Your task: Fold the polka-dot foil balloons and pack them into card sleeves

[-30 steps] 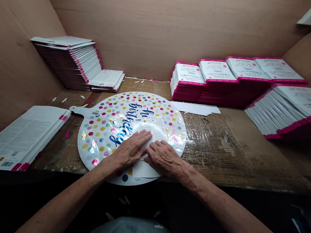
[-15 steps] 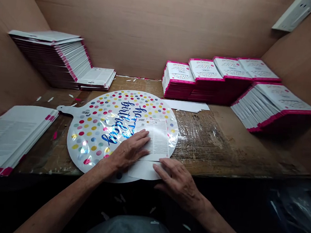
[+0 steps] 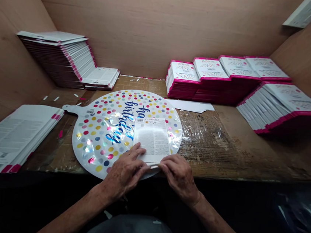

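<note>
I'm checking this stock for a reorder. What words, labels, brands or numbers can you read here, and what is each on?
"birthday": blue script on the foil balloon.
"ha": blue script beside it; the rest cannot be read.
"prima": on top of the pink-edged packs.
Small print on the white printed card: too small to read.

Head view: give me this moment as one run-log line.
left hand: at lower edge of white printed card | right hand: at same edge | card on: round white polka-dot foil balloon | beyond: pink-edged white packet stacks
</note>
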A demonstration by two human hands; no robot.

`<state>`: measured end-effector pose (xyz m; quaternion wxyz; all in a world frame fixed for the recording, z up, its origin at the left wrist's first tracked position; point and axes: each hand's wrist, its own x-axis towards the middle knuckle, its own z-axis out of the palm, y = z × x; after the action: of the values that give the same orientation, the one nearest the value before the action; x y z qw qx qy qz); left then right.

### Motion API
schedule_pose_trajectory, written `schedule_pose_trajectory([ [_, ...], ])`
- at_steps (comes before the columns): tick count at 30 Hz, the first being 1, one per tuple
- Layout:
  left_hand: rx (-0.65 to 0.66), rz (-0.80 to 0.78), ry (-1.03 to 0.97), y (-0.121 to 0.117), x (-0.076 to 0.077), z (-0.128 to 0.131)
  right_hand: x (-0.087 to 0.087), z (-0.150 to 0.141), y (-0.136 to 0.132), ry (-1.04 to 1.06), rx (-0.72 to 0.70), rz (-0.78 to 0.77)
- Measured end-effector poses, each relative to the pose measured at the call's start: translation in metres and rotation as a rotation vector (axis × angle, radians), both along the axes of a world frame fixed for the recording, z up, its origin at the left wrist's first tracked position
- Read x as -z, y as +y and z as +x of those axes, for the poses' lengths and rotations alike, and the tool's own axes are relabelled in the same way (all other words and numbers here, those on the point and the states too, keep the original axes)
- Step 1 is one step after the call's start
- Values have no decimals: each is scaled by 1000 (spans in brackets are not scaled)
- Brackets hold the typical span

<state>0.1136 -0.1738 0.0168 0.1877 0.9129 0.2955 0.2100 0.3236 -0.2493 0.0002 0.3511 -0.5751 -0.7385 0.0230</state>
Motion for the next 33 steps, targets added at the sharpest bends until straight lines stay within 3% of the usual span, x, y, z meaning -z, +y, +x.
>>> schedule_pose_trajectory([
  [3,-245,33,31,5,6,14,-1,0,5,-27,93,5],
  [7,-479,74,-12,3,14,20,6,13,-16,-272,-58,152],
  [9,-536,2,-124,-4,11,21,8,19,-26,-261,-46,222],
  [11,-593,-219,-258,-11,3,23,6,18,-28,-177,31,294],
  [15,-569,-940,-643,-10,-15,27,-4,-1,-2,-107,43,369],
  [18,-610,-1167,-898,5,-21,25,-13,-22,29,-166,25,272],
  [22,-647,-1127,-1038,23,-18,17,-28,-49,68,-197,44,-14],
  [27,-670,-1015,-1010,35,-10,-5,-53,-75,116,-358,-101,-294],
  [30,-763,-939,-1014,55,-11,-27,-60,-88,133,-310,-185,-306],
  [33,-851,-813,-1115,100,-18,-50,-53,-107,125,-125,-223,-225],
])
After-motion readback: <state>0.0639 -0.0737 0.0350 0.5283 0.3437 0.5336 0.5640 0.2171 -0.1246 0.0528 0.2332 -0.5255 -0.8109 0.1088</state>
